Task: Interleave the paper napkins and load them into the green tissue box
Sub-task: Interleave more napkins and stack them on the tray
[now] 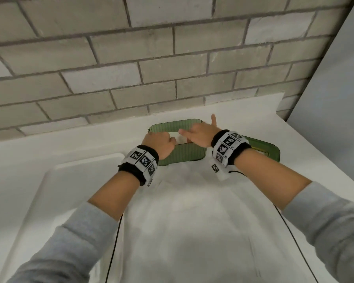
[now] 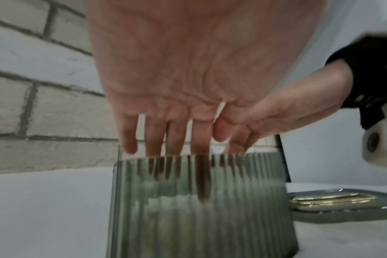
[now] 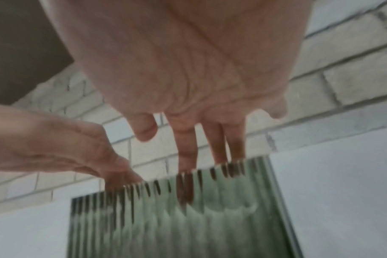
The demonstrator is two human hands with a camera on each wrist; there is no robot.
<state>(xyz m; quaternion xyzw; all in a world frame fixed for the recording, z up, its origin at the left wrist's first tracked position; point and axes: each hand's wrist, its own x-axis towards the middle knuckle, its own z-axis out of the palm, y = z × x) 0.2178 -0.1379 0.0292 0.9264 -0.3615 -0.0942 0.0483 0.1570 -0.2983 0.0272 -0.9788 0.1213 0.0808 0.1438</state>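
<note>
The green ribbed tissue box (image 1: pixel 180 157) stands open on the white counter near the brick wall. Both hands reach down into it from above. My left hand (image 1: pixel 161 142) is at the box's left end, its straight fingers (image 2: pixel 154 139) dipping below the rim. At the right end, my right hand (image 1: pixel 199 133) also has straight fingers (image 3: pixel 187 153) inside, with the little finger sticking out. White napkins (image 1: pixel 181 139) lie in the box under the fingers and show as a pale mass through the wall (image 2: pixel 166 200). Whether the fingertips touch them is hidden.
The box's green lid (image 1: pixel 262 147), with a gold-rimmed slot (image 2: pixel 334 203), lies flat just right of the box. A white raised-edged tray or basin (image 1: pixel 70 180) sits at the left. My white garment (image 1: pixel 192 221) fills the foreground. The brick wall (image 1: pixel 151 68) is close behind.
</note>
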